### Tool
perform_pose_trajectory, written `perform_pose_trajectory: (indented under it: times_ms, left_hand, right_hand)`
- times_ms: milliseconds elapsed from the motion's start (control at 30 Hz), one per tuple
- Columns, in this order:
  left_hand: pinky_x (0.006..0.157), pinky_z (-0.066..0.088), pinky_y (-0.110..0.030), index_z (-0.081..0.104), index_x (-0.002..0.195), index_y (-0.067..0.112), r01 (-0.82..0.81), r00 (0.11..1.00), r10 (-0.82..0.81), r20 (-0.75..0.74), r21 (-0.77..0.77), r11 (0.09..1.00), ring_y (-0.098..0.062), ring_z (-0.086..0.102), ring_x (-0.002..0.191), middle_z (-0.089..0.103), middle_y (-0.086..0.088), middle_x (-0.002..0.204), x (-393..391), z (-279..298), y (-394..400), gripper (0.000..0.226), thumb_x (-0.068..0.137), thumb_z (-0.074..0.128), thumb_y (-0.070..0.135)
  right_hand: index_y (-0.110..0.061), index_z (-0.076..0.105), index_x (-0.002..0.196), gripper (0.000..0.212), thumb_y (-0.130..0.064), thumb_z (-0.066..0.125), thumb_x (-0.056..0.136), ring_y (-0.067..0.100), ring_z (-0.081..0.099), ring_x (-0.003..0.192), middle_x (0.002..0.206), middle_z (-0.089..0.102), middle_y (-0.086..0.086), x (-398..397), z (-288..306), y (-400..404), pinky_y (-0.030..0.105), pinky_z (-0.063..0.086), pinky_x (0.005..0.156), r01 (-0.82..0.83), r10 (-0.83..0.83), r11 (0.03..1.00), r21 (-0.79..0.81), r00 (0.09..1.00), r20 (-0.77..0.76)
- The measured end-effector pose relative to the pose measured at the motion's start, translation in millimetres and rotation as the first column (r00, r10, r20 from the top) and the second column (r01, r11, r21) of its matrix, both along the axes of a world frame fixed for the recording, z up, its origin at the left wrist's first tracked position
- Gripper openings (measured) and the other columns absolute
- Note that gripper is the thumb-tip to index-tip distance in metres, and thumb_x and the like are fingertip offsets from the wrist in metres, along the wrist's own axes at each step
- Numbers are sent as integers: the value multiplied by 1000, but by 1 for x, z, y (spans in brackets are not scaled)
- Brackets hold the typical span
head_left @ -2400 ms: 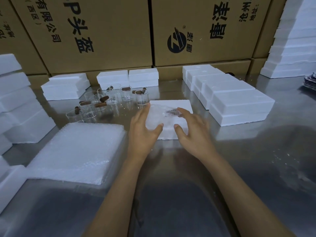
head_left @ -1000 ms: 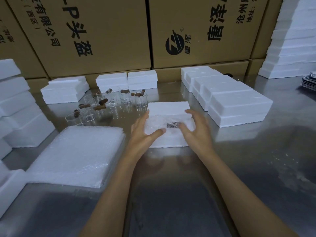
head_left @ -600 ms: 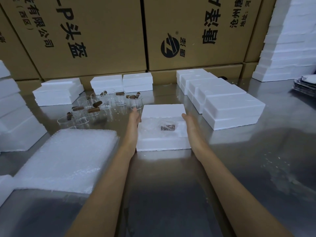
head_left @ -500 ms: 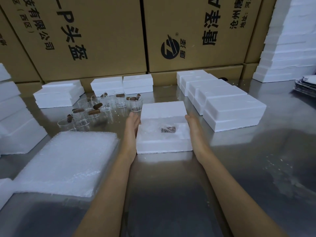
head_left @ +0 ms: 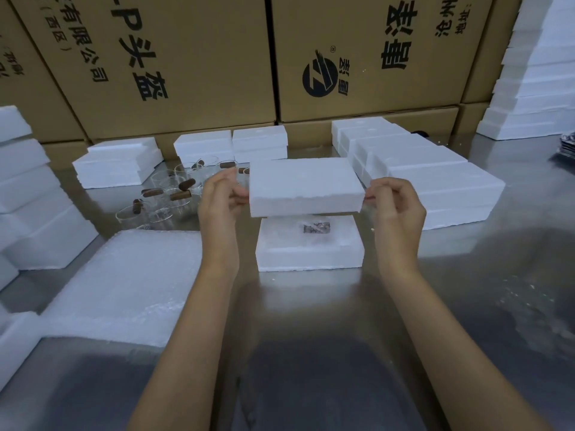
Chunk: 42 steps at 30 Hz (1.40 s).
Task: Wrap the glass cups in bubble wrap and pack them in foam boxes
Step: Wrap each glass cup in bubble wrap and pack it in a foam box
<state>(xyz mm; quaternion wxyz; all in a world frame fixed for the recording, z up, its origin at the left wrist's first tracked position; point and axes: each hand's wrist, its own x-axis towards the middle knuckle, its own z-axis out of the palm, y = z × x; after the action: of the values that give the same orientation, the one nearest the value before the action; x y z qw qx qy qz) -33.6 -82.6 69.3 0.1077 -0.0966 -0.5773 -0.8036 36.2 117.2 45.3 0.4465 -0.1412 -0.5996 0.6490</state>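
The scene is dim, with a cool, bluish cast. Soft light falls from above, toward twelve o'clock. The brushed steel tabletop (head_left: 466,290) mirrors it in pale streaks, while a broad dark shadow pools at six o'clock. Wide-angle distortion bends the brown printed cardboard cartons (head_left: 186,57) outward at ten and two o'clock. Detail is slightly soft throughout.

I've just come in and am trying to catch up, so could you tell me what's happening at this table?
A person is packing glass cups into foam boxes. Both hands, left and right, pinch a foam lid by its ends, held above the open foam box, not yet closed. A bubble-wrapped cup lies inside. Unwrapped glass cups wait to the left, beside a stack of bubble wrap.
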Motion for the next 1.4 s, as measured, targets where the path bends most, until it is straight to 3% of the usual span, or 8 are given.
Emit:
perform_pose_trajectory:
  times_ms: [200, 333, 433, 567, 700, 867, 1167, 1400]
  left_hand:
    - [81, 52, -20, 65, 117, 22, 28, 999, -22, 35, -175, 984, -12, 60, 89, 59, -3, 92, 4, -12, 6, 26, 93, 69, 13]
    - [76, 52, -17, 64, 119, 21, 45, 995, -20, 94, -273, 961, -13, 58, 83, 52, -3, 79, 1, -17, 5, 31, 92, 70, 9]
    - [79, 51, -20, 66, 118, 22, 72, 992, -38, 118, -292, 954, 0, 61, 74, 56, 5, 79, -5, -20, 1, 29, 91, 70, 11]
    - [61, 48, -8, 68, 115, 24, 103, 990, -66, 127, -317, 943, 13, 62, 67, 62, 11, 85, -11, -20, -3, 26, 91, 70, 12]
    - [70, 50, -17, 68, 118, 23, 147, 981, -100, 164, -305, 941, -5, 65, 90, 66, 6, 95, -8, -20, -4, 29, 91, 69, 12]
    - [97, 52, -48, 69, 117, 19, 232, 953, -164, 255, -264, 936, -25, 65, 105, 67, -14, 123, -6, -21, -8, 30, 89, 67, 6]
    - [74, 52, -27, 69, 107, 35, 315, 929, -250, 272, -231, 921, -5, 67, 82, 72, 11, 103, -13, -35, -9, 27, 83, 66, 25]
    - [83, 50, -30, 65, 110, 42, 382, 907, -314, 279, -235, 894, -3, 69, 88, 73, 17, 102, -18, -44, -11, 32, 78, 64, 38]
  right_hand:
    - [-22, 61, 90, 12, -13, 68, 86, -4, 52, 63, 74, 55, -13, 1, -4, -4, 9, 44, 63, 7, -10, 999, 35, 997, 80]
    - [-28, 58, 88, 16, -15, 67, 83, 7, 48, 62, 59, 46, -17, -1, -9, -3, 24, 45, 69, -33, 24, 999, 42, 983, 184]
    - [-25, 59, 88, 11, -19, 65, 81, 7, 45, 60, 55, 42, -17, -2, -10, -3, 27, 43, 70, -48, 39, 998, 40, 978, 203]
    - [-23, 60, 89, 10, -23, 62, 79, 2, 42, 54, 52, 42, -18, -2, -10, -3, 24, 41, 68, -60, 46, 996, 59, 974, 221]
    - [-19, 60, 90, 8, -20, 63, 83, 3, 39, 53, 51, 35, -17, -4, -12, -2, 20, 40, 66, -67, 55, 997, 43, 968, 244]
    - [-15, 60, 92, 8, -16, 62, 85, 1, 37, 49, 50, 33, -17, -6, -14, 1, 5, 37, 53, -84, 72, 996, 36, 961, 267]
    - [-11, 61, 99, 14, -16, 63, 86, -2, 43, 50, 70, 44, 3, -6, -13, 1, 5, 38, 50, -117, 114, 993, -9, 945, 307]
    - [-17, 61, 93, 8, -20, 63, 86, 0, 45, 54, 71, 48, 1, -6, -11, -1, 23, 42, 67, -130, 137, 991, -42, 935, 326]
